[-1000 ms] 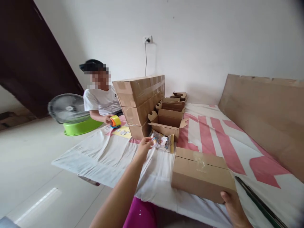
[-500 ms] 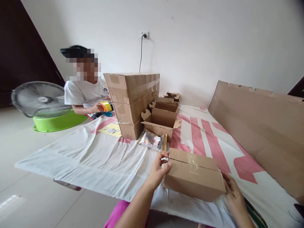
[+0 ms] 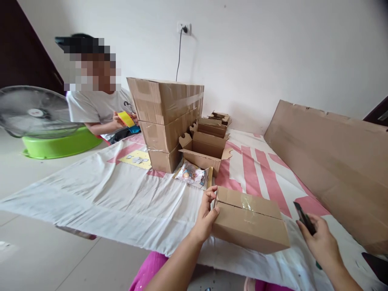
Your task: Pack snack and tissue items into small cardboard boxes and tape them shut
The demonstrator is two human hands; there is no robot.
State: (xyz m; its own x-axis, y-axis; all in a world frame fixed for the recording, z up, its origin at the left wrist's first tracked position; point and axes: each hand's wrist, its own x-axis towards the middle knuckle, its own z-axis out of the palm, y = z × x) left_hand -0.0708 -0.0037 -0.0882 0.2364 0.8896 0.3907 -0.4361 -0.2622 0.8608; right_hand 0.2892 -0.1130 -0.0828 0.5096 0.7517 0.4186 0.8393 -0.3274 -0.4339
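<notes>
A small closed cardboard box (image 3: pixel 251 228) lies in front of me on the cloth-covered table, with clear tape across its top seam. My left hand (image 3: pixel 209 212) grips its left end, thumb on the near side and fingers by the top corner. To the right of the box, apart from it, my right hand (image 3: pixel 321 234) is closed around a dark box cutter (image 3: pixel 304 218), its tip pointing up and to the left. Just beyond the box, a printed plastic packet (image 3: pixel 194 173) leans near an open cardboard box (image 3: pixel 209 149).
Taped cartons (image 3: pixel 165 125) form a tall stack beyond my left hand. More open boxes (image 3: pixel 212 127) line up behind. A large cardboard sheet (image 3: pixel 327 169) stands at the right. Across the table, a person (image 3: pixel 97 105) holds a yellow-and-blue item (image 3: pixel 127 121) beside a fan (image 3: pixel 33 113).
My right hand has left the box's right end and moved right and up, now with the box cutter in it. My left hand stays on the box. The view has shifted slightly.
</notes>
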